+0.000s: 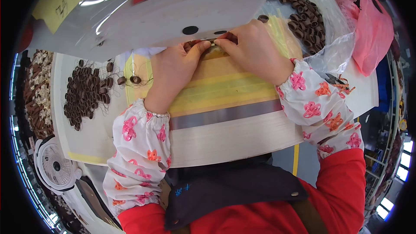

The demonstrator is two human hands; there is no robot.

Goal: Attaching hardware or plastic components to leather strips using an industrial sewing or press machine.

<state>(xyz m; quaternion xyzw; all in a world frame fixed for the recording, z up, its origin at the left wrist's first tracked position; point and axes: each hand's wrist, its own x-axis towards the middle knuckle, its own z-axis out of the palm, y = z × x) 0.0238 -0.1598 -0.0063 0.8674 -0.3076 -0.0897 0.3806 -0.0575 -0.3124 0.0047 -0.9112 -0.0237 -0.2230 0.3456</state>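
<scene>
Pinches narrowly with left hand (172, 66) and right hand (256, 53) beside machine (173, 11), cannot tell on what; shows thread-trailing rings (86, 93) on tabletop (234, 134) at left, seemingly done, loose rings (308, 27) at right, seemingly remaining.

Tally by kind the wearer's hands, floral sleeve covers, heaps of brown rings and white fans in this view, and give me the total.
Hands: 2 (left hand, right hand)
Floral sleeve covers: 2 (left cover, right cover)
Heaps of brown rings: 2 (left heap, right heap)
White fan: 1
Total: 7
</scene>
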